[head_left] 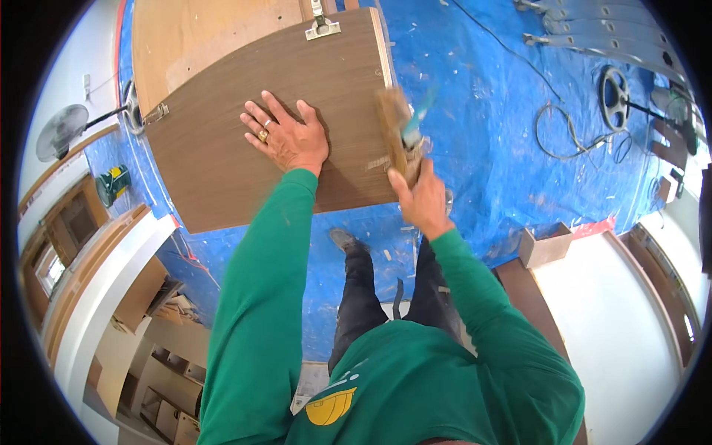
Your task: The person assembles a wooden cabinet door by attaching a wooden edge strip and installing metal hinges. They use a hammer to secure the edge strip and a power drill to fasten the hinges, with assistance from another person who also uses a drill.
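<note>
My left hand (285, 135), with a ring on one finger, lies flat with spread fingers on a dark brown wooden door panel (222, 141). The panel has a metal hinge (322, 28) at its far edge and another hinge (156, 113) at its left side. At the panel's right edge my right hand (421, 196) grips a blurred wooden block (393, 130), with a teal-handled tool (417, 119) against it. Green sleeves cover both my arms.
Blue tarp (489, 126) covers the floor. A lighter plywood sheet (193, 37) lies beyond the panel. A fan (63, 130) stands at left, a cable (564, 133) and a ladder (608, 37) at upper right, and a small cardboard box (545, 247) at right.
</note>
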Action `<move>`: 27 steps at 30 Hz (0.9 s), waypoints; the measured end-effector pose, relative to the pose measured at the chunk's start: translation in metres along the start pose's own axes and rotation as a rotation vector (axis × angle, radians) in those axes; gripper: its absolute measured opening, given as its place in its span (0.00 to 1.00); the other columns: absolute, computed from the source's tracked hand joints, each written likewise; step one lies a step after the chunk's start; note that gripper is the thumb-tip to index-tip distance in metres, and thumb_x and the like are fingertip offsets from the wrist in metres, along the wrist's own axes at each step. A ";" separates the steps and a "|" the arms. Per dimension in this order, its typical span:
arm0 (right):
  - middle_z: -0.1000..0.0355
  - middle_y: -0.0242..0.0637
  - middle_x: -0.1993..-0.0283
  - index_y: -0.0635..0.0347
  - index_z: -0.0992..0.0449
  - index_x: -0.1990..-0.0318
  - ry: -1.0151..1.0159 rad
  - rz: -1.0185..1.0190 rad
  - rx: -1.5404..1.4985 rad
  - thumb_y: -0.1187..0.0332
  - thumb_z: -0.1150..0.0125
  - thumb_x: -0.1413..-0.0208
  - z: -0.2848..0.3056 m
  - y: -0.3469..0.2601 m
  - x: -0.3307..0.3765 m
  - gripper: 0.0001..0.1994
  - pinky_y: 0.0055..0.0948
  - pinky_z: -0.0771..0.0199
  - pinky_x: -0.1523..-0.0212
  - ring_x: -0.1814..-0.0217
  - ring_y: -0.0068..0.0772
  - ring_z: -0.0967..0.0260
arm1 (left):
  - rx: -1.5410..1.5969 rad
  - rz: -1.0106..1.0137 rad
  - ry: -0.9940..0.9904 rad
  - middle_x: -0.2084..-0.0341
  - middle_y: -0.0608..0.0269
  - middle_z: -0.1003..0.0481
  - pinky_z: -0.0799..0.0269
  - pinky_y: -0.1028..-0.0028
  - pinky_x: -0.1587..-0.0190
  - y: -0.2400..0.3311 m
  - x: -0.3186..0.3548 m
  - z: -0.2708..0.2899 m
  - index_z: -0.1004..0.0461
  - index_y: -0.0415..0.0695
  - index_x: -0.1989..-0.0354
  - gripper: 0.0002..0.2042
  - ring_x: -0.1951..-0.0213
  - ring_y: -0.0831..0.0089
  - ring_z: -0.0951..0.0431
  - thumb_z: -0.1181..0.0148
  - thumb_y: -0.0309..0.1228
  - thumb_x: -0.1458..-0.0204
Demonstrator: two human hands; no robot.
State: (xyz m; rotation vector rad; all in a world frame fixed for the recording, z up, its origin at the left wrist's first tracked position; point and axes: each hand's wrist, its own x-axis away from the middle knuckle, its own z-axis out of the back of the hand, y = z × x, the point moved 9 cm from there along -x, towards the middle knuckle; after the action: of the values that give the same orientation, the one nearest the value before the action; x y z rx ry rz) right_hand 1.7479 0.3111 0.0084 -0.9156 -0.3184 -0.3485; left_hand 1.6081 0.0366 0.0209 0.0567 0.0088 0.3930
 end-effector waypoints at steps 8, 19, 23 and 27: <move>0.22 0.77 0.48 0.82 0.27 0.43 0.174 0.096 0.012 0.29 0.43 0.36 0.033 -0.107 -0.272 0.48 0.59 0.23 0.43 0.42 0.77 0.23 | 0.012 -0.016 -0.047 0.15 0.37 0.58 0.69 0.40 0.17 0.006 0.003 0.002 0.53 0.44 0.14 0.40 0.15 0.39 0.65 0.56 0.55 0.28; 0.19 0.69 0.60 0.76 0.30 0.43 0.001 -0.064 0.004 0.38 0.32 0.37 0.000 -0.006 -0.027 0.41 0.59 0.20 0.55 0.58 0.73 0.20 | 0.051 -0.013 0.030 0.15 0.38 0.57 0.69 0.41 0.17 -0.003 -0.004 0.000 0.53 0.45 0.14 0.40 0.15 0.40 0.64 0.60 0.58 0.27; 0.19 0.67 0.62 0.73 0.31 0.44 0.003 -0.042 -0.065 0.41 0.32 0.35 0.008 -0.001 0.004 0.36 0.59 0.21 0.59 0.60 0.73 0.20 | 0.036 -0.016 0.043 0.15 0.40 0.56 0.67 0.42 0.17 0.003 -0.007 -0.001 0.51 0.46 0.15 0.40 0.15 0.42 0.62 0.58 0.57 0.28; 0.19 0.67 0.62 0.73 0.31 0.46 0.013 0.010 -0.016 0.41 0.33 0.34 0.007 -0.014 -0.026 0.36 0.60 0.22 0.60 0.60 0.73 0.20 | 0.036 -0.011 0.038 0.15 0.40 0.55 0.67 0.41 0.17 0.001 -0.002 0.002 0.50 0.47 0.15 0.39 0.15 0.42 0.62 0.57 0.57 0.28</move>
State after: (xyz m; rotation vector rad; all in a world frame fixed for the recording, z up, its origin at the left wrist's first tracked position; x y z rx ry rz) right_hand 1.7176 0.3137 0.0115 -0.9303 -0.2993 -0.3481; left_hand 1.6058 0.0369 0.0227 0.0844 0.0534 0.3825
